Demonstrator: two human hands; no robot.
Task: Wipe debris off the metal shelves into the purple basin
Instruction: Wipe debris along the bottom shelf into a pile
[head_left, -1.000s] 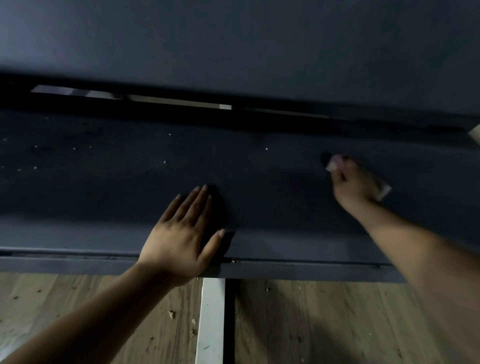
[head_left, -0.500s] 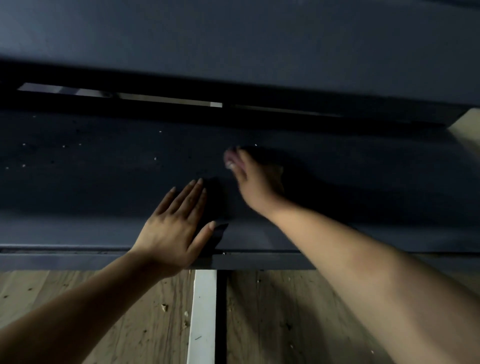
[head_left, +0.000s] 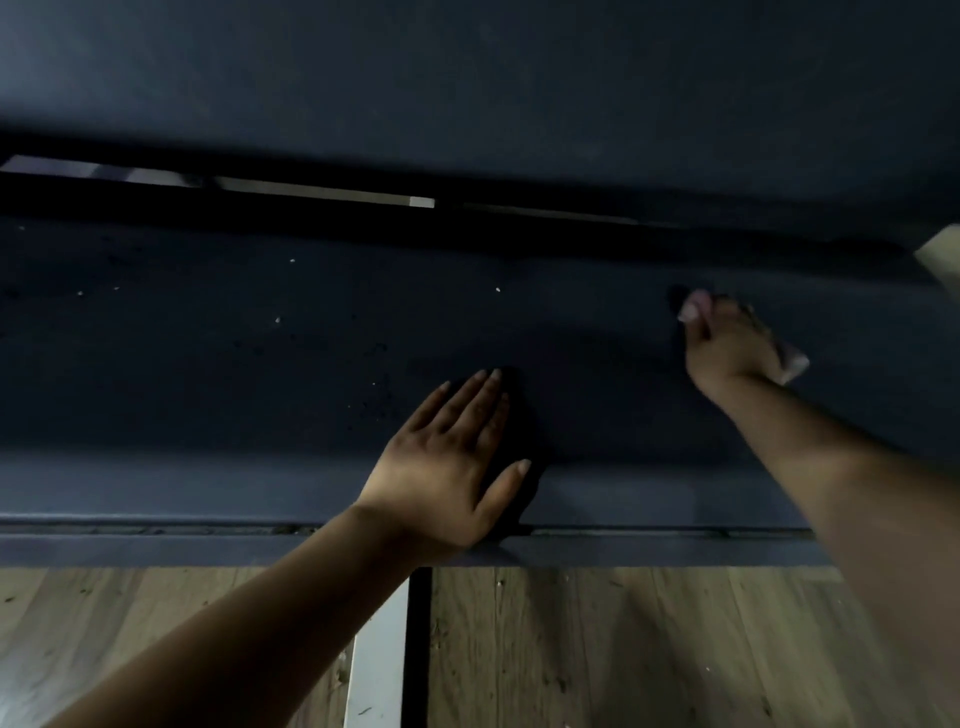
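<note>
Metal shelf (head_left: 208, 364): dark blue-grey, spans the full width of the view; a paler front lip runs along its near edge. 1 further dark shelf (head_left: 467, 78) overhangs it at the far side, with a thin bright gap between the 2.

Wooden floor (head_left: 623, 649): light planks, near side below the shelf lip, carrying small scattered bits. 1 white strip (head_left: 376, 665) beside 1 black line crosses it from near to far at centre.

Left hand (head_left: 447, 467): flat on the shelf at centre, palm down; 4 fingers straight and pressed together pointing far, thumb spread to the right over the front lip. It holds nothing.

Right hand (head_left: 727, 343): farther in and to the right, well apart from the left hand. Fingers curled around a pale cloth (head_left: 792, 364), which shows at the fingertips on the left and sticks out of the right side of the fist; hand and cloth are blurred.

Debris (head_left: 291, 260): several tiny pale specks on the shelf, mostly on the far left, well left of the right hand's fingers; 1 speck lies between the 2 hands toward the far side. Darker crumbs sit just left of the left fingers.
</note>
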